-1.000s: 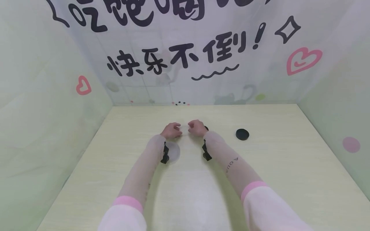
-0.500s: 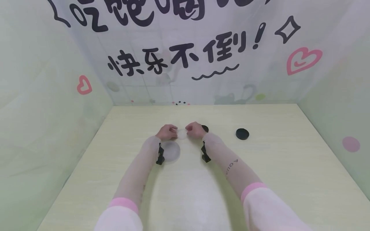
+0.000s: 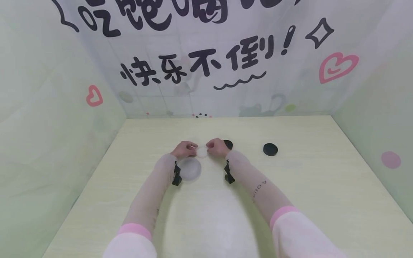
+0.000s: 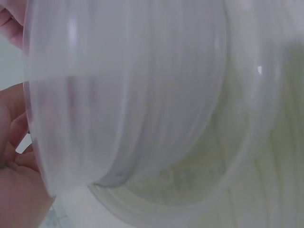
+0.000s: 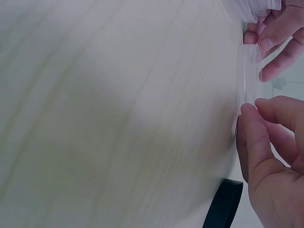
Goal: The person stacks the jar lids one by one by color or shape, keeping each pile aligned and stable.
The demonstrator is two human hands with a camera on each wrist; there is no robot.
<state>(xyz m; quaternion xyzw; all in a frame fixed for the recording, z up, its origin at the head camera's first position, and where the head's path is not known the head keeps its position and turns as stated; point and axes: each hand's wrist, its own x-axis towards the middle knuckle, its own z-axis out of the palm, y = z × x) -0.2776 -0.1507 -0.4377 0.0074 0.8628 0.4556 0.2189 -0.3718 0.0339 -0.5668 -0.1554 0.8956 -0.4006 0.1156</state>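
Between both hands is a shallow clear round plastic dish, low at the tabletop. My left hand pinches its left rim; my right hand pinches the right rim, thumb and fingertips on either side. The right wrist view shows the dish edge-on, with the right hand below it and the left hand above. Beside the left wrist stands a frosted translucent round container with stepped walls. It fills much of the left wrist view, hiding part of the left hand behind it.
A black round lid-like disc lies just behind the right hand, partly hidden by it. Farther right, another black disc lies on the pale wooden table. Printed fabric walls enclose the back and both sides.
Both hands have moved slightly left and nearer the body with the clear dish, the left hand farther. More of the frosted container and of the black disc behind the right hand shows.
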